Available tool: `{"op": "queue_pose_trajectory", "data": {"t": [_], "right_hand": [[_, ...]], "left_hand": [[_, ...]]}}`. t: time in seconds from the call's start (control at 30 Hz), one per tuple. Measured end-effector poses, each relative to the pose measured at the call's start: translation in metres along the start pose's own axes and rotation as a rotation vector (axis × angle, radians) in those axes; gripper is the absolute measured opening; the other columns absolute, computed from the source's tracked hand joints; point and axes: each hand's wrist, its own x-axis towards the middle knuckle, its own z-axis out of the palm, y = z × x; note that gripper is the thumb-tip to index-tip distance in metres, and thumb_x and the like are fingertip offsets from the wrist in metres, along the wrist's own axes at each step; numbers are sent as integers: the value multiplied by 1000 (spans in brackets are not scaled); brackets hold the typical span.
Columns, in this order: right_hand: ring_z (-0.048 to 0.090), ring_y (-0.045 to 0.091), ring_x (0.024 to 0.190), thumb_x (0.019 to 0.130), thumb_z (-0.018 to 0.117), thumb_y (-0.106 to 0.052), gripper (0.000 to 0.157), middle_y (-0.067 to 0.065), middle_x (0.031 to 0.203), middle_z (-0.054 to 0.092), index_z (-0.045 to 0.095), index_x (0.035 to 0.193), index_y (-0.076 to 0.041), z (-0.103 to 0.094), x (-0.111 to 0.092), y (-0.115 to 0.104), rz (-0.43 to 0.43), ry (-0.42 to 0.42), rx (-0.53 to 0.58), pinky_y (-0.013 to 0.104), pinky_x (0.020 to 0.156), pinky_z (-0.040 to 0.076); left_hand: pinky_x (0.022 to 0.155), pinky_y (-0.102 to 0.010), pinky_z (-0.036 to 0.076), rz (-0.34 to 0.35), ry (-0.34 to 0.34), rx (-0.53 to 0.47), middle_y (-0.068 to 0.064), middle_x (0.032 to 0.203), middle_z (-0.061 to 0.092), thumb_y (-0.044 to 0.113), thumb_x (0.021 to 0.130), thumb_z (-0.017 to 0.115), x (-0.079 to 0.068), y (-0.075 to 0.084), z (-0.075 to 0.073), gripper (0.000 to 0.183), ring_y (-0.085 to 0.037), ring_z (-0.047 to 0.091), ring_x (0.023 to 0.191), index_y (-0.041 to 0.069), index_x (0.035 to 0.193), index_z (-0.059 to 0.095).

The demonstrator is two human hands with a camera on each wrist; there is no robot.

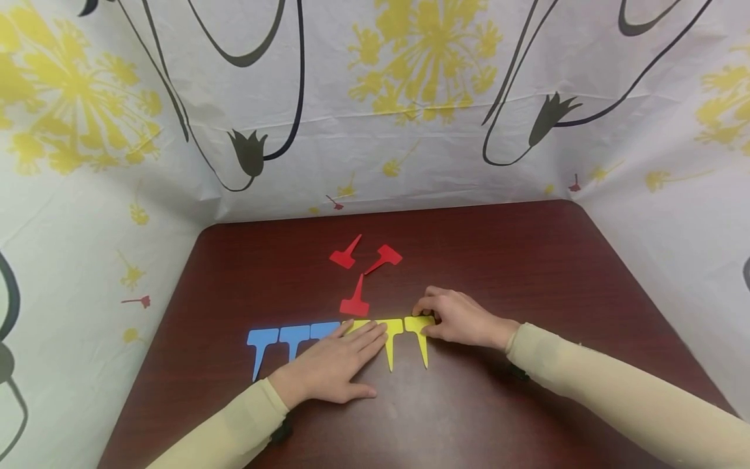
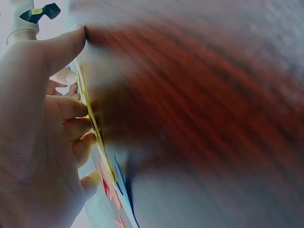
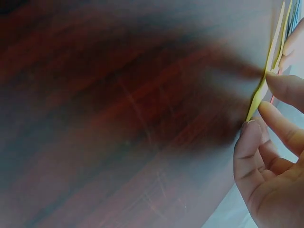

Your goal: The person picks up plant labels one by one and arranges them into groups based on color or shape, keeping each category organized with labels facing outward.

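Observation:
Several T-shaped plant labels lie side by side in a row on the table, stems toward me. Three blue plant labels (image 1: 262, 337) form the left part, three yellow ones the right. My left hand (image 1: 331, 368) rests flat with fingers stretched over the row, hiding parts of the left yellow label (image 1: 356, 325) and the right blue label (image 1: 325, 329). Its fingertips touch the middle yellow label (image 1: 394, 327). At the row's right end, my right hand (image 1: 465, 319) pinches the head of the last yellow label (image 1: 417, 324) between thumb and fingers. The right wrist view shows fingertips on this yellow label (image 3: 257, 99).
Beyond the row lie three loose red plant labels (image 1: 355, 306), pointing different ways. The dark brown table (image 1: 498, 247) has rounded far corners. A white patterned cloth (image 1: 375, 156) hangs around its back and sides.

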Motion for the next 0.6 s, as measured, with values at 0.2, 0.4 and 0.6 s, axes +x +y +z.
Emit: {"op": "queue_pose_trajectory", "data": {"t": [0.2,0.4,0.6], "right_hand": [[52,7,70,75,74,-31,29,-12,89,52,65,102,-26,3,0,-2,-21,1,3,20,57,44],[52,7,71,75,74,-32,28,-12,88,52,65,101,-28,3,1,0,-43,3,1,20,57,44],[52,7,71,75,73,-34,28,-13,89,52,65,102,-29,2,1,1,-54,-15,-6,20,58,44]], "left_hand": [[105,-54,12,-3,-5,-10,2,152,9,75,78,30,0,0,-1,92,-18,9,137,17,147,11],[105,-54,10,-5,4,3,1,152,9,75,77,31,0,0,-1,92,-18,8,137,17,147,12],[106,-53,9,1,34,24,0,152,9,75,77,32,0,1,-2,95,-18,8,137,15,147,12]]}}
